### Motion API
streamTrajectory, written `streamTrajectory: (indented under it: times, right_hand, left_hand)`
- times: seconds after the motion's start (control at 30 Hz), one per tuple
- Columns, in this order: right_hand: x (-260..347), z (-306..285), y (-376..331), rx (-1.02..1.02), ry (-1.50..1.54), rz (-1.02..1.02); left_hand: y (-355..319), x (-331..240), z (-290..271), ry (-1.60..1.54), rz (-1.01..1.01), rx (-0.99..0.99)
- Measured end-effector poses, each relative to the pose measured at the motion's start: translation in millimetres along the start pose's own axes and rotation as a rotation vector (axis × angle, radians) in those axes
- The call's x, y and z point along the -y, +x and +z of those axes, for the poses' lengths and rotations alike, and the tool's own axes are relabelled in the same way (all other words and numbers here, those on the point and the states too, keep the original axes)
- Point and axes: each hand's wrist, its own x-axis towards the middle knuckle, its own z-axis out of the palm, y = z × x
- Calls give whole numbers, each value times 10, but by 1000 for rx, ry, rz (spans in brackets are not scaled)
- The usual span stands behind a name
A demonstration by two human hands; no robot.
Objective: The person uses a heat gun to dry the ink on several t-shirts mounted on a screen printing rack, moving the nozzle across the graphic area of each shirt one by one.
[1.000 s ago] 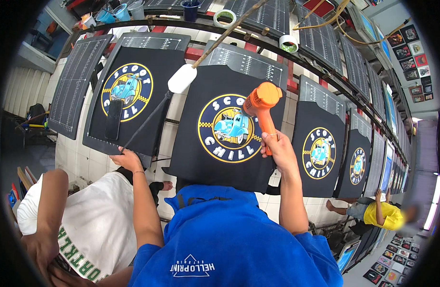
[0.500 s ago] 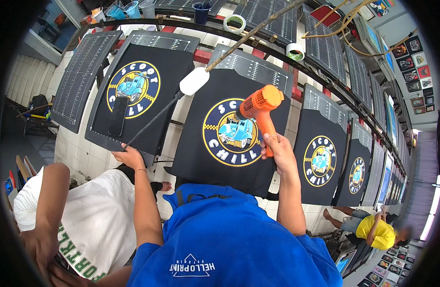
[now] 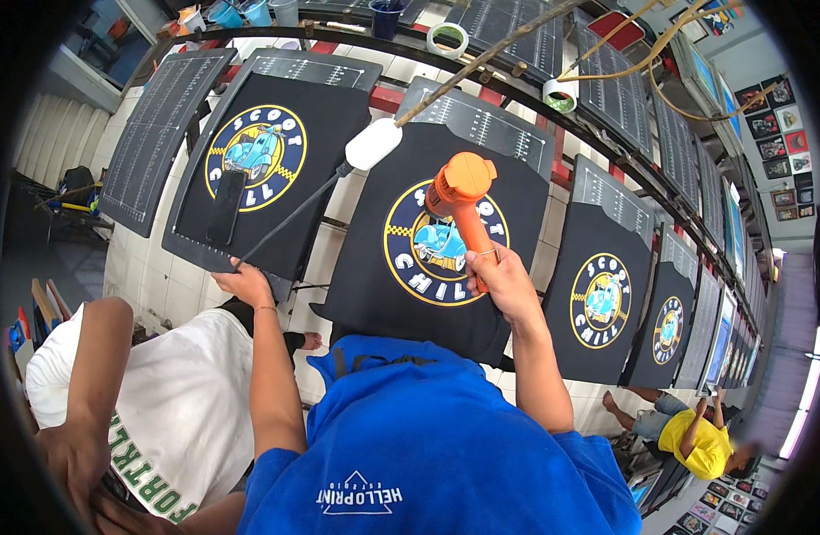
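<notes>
An orange heat gun (image 3: 468, 178) is gripped by its handle in my right hand (image 3: 502, 283), over the round scooter print (image 3: 432, 267) on the middle black T-shirt (image 3: 361, 259). Its body covers the upper part of that print. My left hand (image 3: 248, 285) is closed around the lower end of a black power cord (image 3: 289, 218), beside the near edge of the left printing board. That cord rises to a white plug connector (image 3: 373, 144). On the left black T-shirt (image 3: 321, 116) lies a dark phone (image 3: 225, 207), partly across the same kind of print.
More shirted boards, including one T-shirt (image 3: 597, 241) on the right, continue along the row. Tape rolls (image 3: 447, 41) and ink cups (image 3: 224, 15) stand along the far rail. A person in a white shirt (image 3: 164, 401) sits at my left; another in yellow (image 3: 695, 441) is farther right.
The heat gun has moved a little left and toward me over the middle print, turning more upright. My left hand stays on the cord. The whole view has shifted slightly.
</notes>
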Motion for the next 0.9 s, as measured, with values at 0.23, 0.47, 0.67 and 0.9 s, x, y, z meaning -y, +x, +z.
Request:
streamTrajectory:
  times: [0.23, 0.47, 0.67, 0.9]
  right_hand:
    - [56, 87, -96, 85, -53, 41]
    - [83, 35, -280, 121, -71, 134]
    - [47, 33, -451, 127, -88, 178]
    - [56, -9, -599, 102, -64, 214]
  left_hand:
    - [9, 63, 19, 8, -37, 25]
    - [1, 43, 21, 24, -22, 13]
    - [7, 51, 37, -3, -35, 19]
    - [17, 93, 38, 5, -26, 17]
